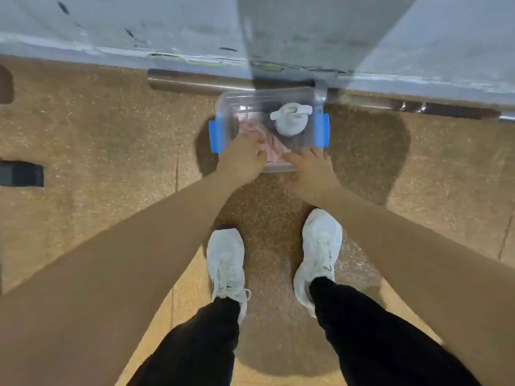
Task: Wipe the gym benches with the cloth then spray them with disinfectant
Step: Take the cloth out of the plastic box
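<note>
Looking straight down, I see a clear plastic box [264, 93] with a blue latch on each short side, standing on the speckled tan floor [97, 129] close against the foot of a grey wall [111, 23]. A metal pipe [195, 83] runs along the base of the wall just behind the box. Inside the box a pink cloth [274, 150] lies bunched in the left and near part. A white spray bottle [291, 121] stands upright in the right part, just beside the cloth, with its nozzle pointing right. Both bare arms are stretched down toward the box. The left hand [242, 158] reaches over the near left rim, its fingers curled down into the cloth and gripping it. The right hand [309, 174] is at the near right corner with its fingers spread and fairly straight, holding nothing, their tips at the rim next to the cloth's edge. The blur keeps me from telling whether they touch the cloth or only the plastic. Below the hands stand two white trainers, the left shoe [227, 263] and the right shoe [319, 252], set apart on the floor below black trouser legs. Off at the left edge a dark flat object [21, 174] lies on the floor, too blurred to identify.
</note>
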